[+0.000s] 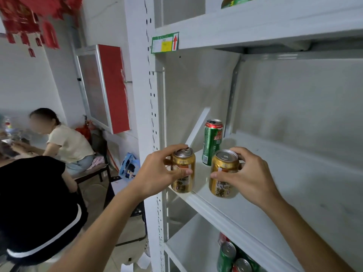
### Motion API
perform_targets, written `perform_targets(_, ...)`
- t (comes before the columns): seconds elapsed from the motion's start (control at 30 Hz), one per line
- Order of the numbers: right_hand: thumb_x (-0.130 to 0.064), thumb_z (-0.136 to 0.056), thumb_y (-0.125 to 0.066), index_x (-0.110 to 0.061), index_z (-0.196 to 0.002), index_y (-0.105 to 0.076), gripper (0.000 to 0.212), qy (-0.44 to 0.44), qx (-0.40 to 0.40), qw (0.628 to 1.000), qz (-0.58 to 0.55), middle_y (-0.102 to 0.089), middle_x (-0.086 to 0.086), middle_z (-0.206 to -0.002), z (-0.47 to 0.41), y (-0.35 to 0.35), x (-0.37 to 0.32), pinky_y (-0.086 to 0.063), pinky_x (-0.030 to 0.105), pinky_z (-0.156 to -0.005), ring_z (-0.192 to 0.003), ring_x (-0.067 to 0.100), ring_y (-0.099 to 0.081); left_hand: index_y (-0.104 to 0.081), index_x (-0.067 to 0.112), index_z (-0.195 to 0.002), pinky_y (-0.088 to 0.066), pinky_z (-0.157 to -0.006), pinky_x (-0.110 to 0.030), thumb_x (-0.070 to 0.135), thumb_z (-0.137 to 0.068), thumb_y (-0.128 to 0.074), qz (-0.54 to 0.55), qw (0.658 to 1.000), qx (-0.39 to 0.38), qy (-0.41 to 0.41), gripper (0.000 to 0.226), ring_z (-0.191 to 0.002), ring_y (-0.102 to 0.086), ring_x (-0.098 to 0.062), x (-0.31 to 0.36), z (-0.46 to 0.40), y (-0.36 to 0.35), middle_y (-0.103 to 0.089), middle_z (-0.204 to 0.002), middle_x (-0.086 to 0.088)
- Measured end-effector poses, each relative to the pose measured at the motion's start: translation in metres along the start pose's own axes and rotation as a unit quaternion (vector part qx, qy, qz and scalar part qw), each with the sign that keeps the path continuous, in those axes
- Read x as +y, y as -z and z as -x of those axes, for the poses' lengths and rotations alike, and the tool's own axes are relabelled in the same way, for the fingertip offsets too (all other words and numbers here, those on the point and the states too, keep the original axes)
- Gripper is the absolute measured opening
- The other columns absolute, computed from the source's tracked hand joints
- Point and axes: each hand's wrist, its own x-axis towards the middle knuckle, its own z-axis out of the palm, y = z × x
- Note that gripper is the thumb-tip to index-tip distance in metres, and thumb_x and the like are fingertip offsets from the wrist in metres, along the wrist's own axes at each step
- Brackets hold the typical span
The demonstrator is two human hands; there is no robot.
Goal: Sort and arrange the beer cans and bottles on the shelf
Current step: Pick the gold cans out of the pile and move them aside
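Two gold beer cans stand upright at the front left corner of the white middle shelf (255,213). My left hand (161,173) is wrapped around the left gold can (185,183), right at the shelf's front edge. My right hand (247,173) grips the right gold can (223,181) from its right side. A green can (212,142) with a red top band stands upright behind them, near the back left of the shelf, touched by neither hand.
The shelf below holds several green and red cans (231,256). Another green can (237,1) shows on the shelf above. The white upright post (149,114) stands left of the cans. Two seated people (64,142) are at the left.
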Motion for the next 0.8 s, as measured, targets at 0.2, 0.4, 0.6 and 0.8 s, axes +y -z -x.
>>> perform_targets(0.2, -0.035, -0.06, -0.097, -0.028, -0.108, -0.062, 0.06, -0.028, -0.003, 0.999, 0.016, -0.066, -0.018, -0.093, -0.023, -0.008, 0.005, -0.044, 0.013, -0.062, -0.084, -0.003, -0.062, -0.061, 0.04, -0.134, -0.057, -0.098, -0.032, 0.042, -0.077, -0.087, 0.008, 0.999, -0.031, -0.01, 0.063, -0.109, -0.068, -0.006, -0.028, -0.035, -0.01, -0.07, -0.124, 0.017)
perform_targets(0.4, -0.04, -0.057, -0.096, -0.029, -0.108, -0.06, 0.064, -0.067, 0.015, 0.997, 0.037, -0.066, -0.018, -0.094, -0.033, -0.022, 0.008, -0.046, 0.011, -0.061, -0.082, -0.004, -0.064, -0.06, 0.036, -0.138, -0.055, -0.099, -0.025, 0.039, -0.078, -0.086, 0.02, 0.995, -0.087, -0.045, 0.065, -0.112, -0.066, -0.003, -0.051, -0.073, -0.012, -0.069, -0.126, 0.018)
perform_targets(0.6, -0.037, -0.055, -0.098, -0.026, -0.108, -0.058, 0.068, -0.114, 0.052, 0.991, 0.055, -0.065, -0.014, -0.1, -0.037, -0.033, 0.0, -0.05, 0.019, -0.066, -0.087, 0.0, -0.063, -0.062, 0.034, -0.137, -0.053, -0.104, -0.032, 0.032, -0.078, -0.087, 0.035, 0.987, -0.138, -0.079, 0.064, -0.114, -0.065, -0.004, -0.067, -0.099, -0.018, -0.07, -0.126, 0.017)
perform_targets(0.8, -0.038, -0.054, -0.098, -0.024, -0.106, -0.057, 0.067, -0.12, 0.079, 0.987, 0.079, -0.066, -0.013, -0.096, -0.034, -0.048, -0.009, -0.053, 0.018, -0.068, -0.084, 0.001, -0.064, -0.062, 0.038, -0.132, -0.055, -0.101, -0.038, 0.03, -0.082, -0.085, 0.064, 0.985, -0.134, -0.083, 0.056, -0.108, -0.067, -0.002, -0.081, -0.106, -0.023, -0.072, -0.117, 0.021)
